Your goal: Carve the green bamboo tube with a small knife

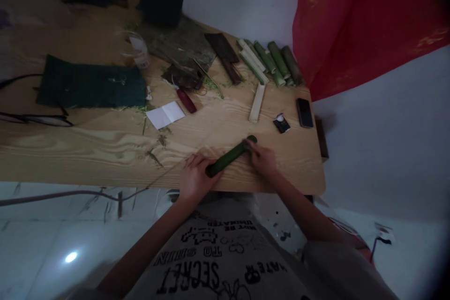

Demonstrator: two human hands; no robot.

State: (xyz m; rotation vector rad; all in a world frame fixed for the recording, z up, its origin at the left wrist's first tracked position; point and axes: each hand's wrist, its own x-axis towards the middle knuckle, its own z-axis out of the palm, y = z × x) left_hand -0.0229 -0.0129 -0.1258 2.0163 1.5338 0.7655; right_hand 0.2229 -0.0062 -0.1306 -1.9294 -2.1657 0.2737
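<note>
A green bamboo tube (229, 158) lies slanted near the front edge of the wooden table, its right end farther from me. My left hand (198, 177) is closed around its near left end. At the other end, my right hand (262, 159) has its fingers pinched on the tube close to the tip; whether they hold anything small there is too dark to tell. Beyond the tube are a split bamboo strip (257, 103) and a small black packet (281, 123).
Green bamboo pieces (277, 63) are piled at the back right, with a phone (304, 113) nearer the right edge. Leftward lie a folded white paper (165, 115), a dark red handle (186, 101), a dark green sheet (91, 84) and glasses (45, 119). Red cloth (369, 23) hangs at right.
</note>
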